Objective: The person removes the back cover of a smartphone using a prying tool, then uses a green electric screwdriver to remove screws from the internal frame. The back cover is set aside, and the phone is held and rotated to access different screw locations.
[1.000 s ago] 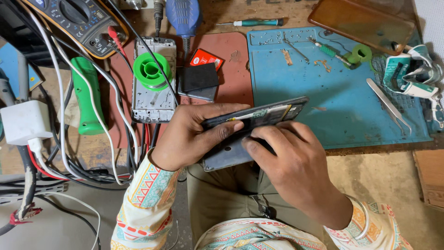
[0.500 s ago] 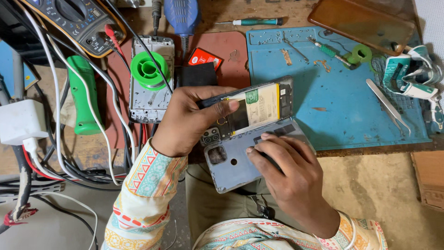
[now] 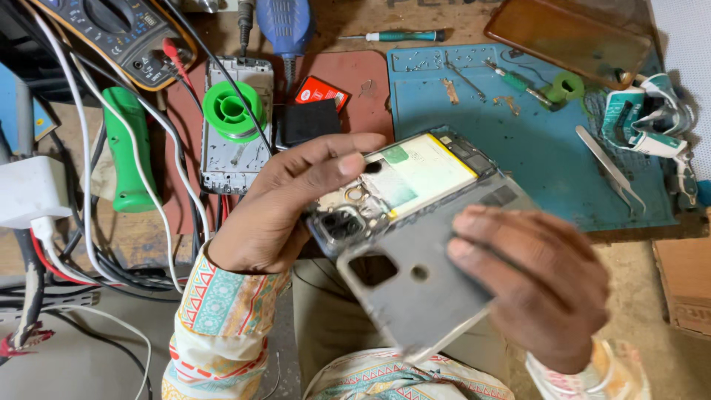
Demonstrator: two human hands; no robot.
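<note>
Grey back cover [image 3: 415, 296] in right hand [image 3: 541, 289], opened phone [image 3: 400, 185] in left hand [image 3: 289, 207].

My workbench [image 3: 133, 237] carries a blue mat [image 3: 533, 148] and a red-brown mat [image 3: 355, 78] side by side. On the blue mat: tweezers [image 3: 606, 159], a green-handled screwdriver [image 3: 518, 80]. On the red-brown mat: a stripped phone frame [image 3: 237, 148] bearing a green solder spool [image 3: 232, 111]. A multimeter [image 3: 118, 30] sits far left.

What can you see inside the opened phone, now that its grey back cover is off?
Inside the phone a pale battery and the camera module show. The back cover and left hand hide its lower edge.
</note>
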